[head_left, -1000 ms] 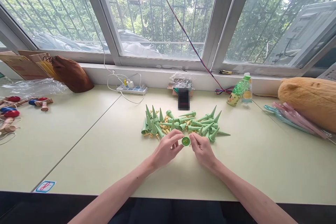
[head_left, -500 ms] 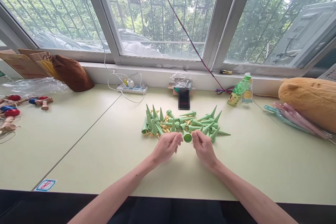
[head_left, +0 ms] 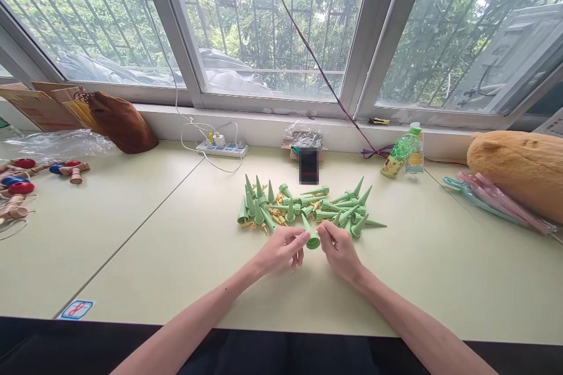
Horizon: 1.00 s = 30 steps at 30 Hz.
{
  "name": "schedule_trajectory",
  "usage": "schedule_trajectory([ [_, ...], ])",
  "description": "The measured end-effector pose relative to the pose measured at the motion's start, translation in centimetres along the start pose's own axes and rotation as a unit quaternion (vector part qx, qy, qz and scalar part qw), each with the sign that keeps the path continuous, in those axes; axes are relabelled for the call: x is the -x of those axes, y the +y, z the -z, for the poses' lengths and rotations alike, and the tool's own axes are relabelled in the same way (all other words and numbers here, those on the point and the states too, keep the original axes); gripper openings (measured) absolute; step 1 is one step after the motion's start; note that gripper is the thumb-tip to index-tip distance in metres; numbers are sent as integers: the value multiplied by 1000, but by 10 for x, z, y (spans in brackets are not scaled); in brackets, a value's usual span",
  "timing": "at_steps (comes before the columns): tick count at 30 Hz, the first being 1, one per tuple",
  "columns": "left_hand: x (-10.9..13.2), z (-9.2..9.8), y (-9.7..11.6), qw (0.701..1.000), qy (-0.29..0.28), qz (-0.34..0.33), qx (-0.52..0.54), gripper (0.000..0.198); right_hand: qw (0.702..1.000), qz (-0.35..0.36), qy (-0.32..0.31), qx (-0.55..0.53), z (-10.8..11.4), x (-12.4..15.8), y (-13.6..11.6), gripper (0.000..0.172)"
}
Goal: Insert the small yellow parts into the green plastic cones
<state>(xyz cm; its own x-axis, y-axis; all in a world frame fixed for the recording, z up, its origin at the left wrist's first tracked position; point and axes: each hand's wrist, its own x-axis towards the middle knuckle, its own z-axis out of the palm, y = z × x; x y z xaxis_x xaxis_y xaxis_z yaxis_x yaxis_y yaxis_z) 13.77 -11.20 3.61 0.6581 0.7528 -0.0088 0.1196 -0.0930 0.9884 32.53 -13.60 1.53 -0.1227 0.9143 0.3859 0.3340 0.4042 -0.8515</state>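
Note:
A green plastic watering spike (head_left: 312, 241) is held between my hands above the table, its pointed end facing away and its hollow round end towards me. My left hand (head_left: 284, 251) closes thumb and forefinger on its left side, the other fingers hanging loose. On the opposite side, my right hand (head_left: 339, 251) is closed in a pinch against the spike; its fingertips hide the exact grip. Just beyond lies a pile of similar green spikes (head_left: 347, 206), some upright and some lying down. Small tan-yellow plastic pieces (head_left: 278, 212) are mixed among them.
On the pale table (head_left: 176, 258), a white power strip (head_left: 224, 149) lies towards the window. A green-labelled bottle (head_left: 401, 151) and a tan plush (head_left: 519, 167) are on the right. Wooden toys with red and blue balls (head_left: 21, 187) and a brown pouch (head_left: 121, 123) are on the left.
My left hand has moved in to the spike and touches it, its lower fingers opening a little. The spike has tipped, so its pointed end now shows.

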Motion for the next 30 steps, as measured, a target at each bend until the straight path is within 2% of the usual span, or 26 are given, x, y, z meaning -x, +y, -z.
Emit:
schedule_trajectory([
  [5, 2, 0, 6, 999, 8, -20, -50, 36, 1000, 0, -1, 2, 0, -1, 0, 40],
  [10, 2, -2, 8, 976, 51, -107, -182, 25, 1000, 3, -4, 4, 1, -1, -1, 40],
  [15, 1, -4, 3, 959, 57, -161, -227, 20, 1000, -5, 0, 17, 1, -2, -1, 42],
  [21, 2, -3, -2, 939, 73, -202, -269, 36, 1000, -10, 5, 13, 1, -2, -2, 41],
  [25, -1, -5, -6, 929, 124, -209, -279, 37, 999, -27, 32, 6, -1, -1, -2, 42],
  [30, -5, -6, -4, 941, 205, -156, -217, 25, 996, -48, 70, -9, -1, 0, 0, 41],
])
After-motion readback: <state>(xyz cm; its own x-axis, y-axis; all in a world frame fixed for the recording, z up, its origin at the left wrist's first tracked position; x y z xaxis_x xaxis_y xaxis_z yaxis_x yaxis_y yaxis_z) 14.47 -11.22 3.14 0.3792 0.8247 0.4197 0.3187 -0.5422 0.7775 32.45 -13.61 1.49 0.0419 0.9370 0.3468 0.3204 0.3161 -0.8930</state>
